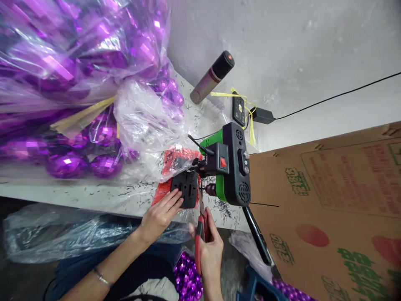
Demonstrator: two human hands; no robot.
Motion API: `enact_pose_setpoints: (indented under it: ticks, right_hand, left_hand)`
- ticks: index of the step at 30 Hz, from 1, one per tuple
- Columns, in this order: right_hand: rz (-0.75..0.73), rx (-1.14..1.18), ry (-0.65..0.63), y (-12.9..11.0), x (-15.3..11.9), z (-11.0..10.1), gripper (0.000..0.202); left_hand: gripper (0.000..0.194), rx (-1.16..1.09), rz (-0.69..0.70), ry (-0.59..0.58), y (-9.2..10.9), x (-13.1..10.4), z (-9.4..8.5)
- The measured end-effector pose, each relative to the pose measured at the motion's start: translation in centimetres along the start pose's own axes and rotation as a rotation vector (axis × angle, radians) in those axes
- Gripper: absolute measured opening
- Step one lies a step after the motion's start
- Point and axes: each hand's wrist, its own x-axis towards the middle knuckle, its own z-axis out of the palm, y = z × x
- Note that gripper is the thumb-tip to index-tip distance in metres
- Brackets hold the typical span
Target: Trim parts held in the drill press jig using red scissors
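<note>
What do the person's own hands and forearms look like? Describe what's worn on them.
Both the left hand and the right hand are gloveless. No sleeve shows on either forearm. A thin, silvery bracelet circles the left forearm; none shows on the right.

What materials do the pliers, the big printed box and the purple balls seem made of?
Pliers: probably metal, greyish at the nose; red-and-black handle sleeves suggest plastic or rubber.
Printed box: matte brown, likely cardboard.
Purple balls: mirror-shiny facets suggest coated plastic, perhaps glass.
</note>
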Motion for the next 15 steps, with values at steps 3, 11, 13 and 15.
enact_pose_setpoints:
  ticks: [3, 11, 13, 15]
  right_hand:
    - [0.027, 0.006, 0.01, 0.33, -0.28, -0.49, 0.08]
    - [0.009, 0.014, 0.011, -0.07, -0.08, 0.01, 0.081]
    - [-0.006, 0.004, 0.021, -0.17, -0.09, 0.02, 0.081]
    - [-0.007, -0.006, 0.032, -0.05, -0.16, -0.33, 0.08]
  left_hand:
    - [0.025, -0.008, -0.007, -0.001, 0.06, 0.0, 0.01]
    - [0.027, -0.017, -0.015, 0.01, 0.0, -0.11, 0.18]
    - [0.027, -0.015, -0.013, 0.014, 0.04, -0.13, 0.2]
    - [0.027, -0.019, -0.019, 0.014, 0.09, -0.16, 0.23]
